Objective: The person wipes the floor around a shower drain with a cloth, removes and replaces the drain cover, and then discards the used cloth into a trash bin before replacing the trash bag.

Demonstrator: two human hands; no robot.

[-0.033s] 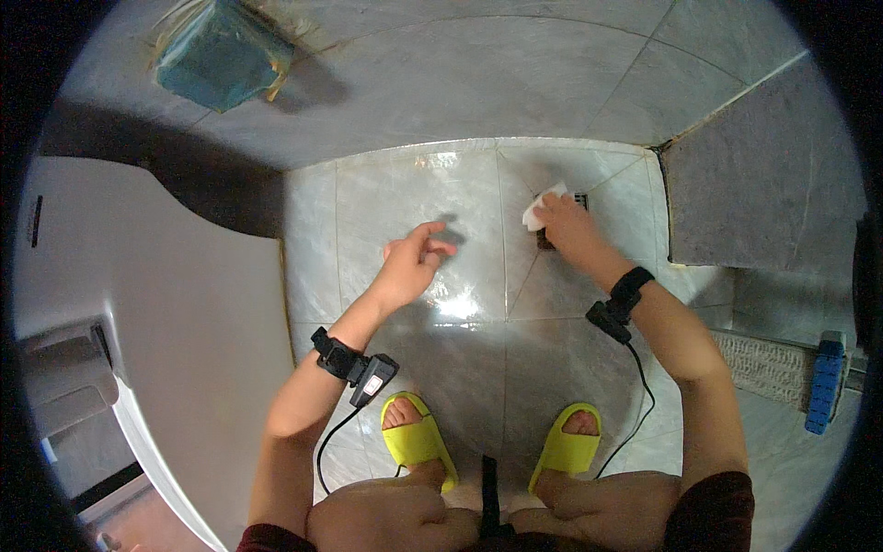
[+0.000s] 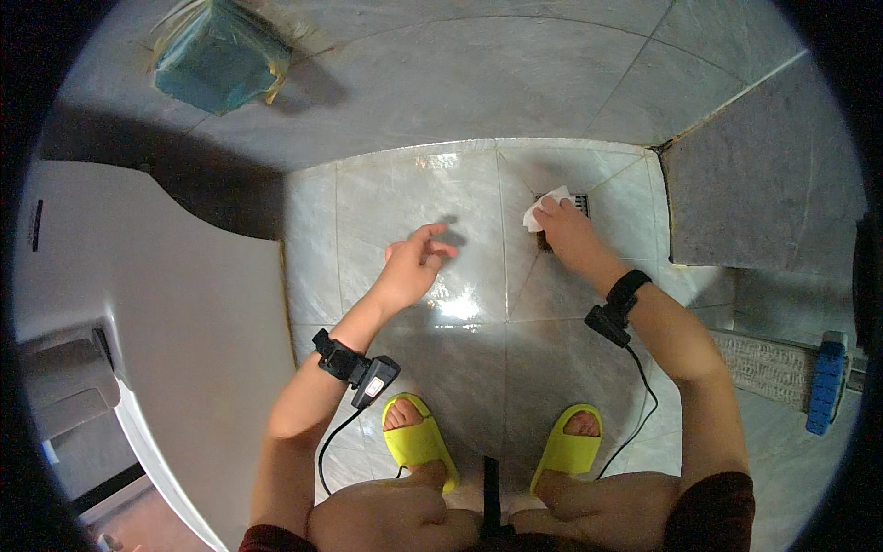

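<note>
Nearest the camera are the person's knees and two yellow slippers (image 2: pixel 420 442), planted on the pale floor tiles (image 2: pixel 405 198); the person squats, both forearms reaching forward, each with a black wristband and a cable trailing back. The left hand (image 2: pixel 414 262) hangs just over the tiles, fingers loosely spread and grasping nothing, its shadow close beneath it. The right hand (image 2: pixel 566 230) is farther forward and to the right, its fingers clenched around a white tissue (image 2: pixel 544 206) pressed down at the floor drain (image 2: pixel 575 204), a small dark grate set where several tile seams meet. The drain lies ahead and to the right of the body, so the right hand is on it while the left is well apart, across a tile seam to the left. The tissue sticks out to the upper left of the fingers; most of the grate is hidden under the hand, so its long axis cannot be told. Beyond, the wall rises with a blue-green object (image 2: pixel 221 55) at the upper left; a white fixture (image 2: pixel 138 304) fills the left side, and a blue-handled brush (image 2: pixel 823 382) lies at the far right. The earlier frame is of the same instant and shows no difference: same hands, same tissue, same drain
</note>
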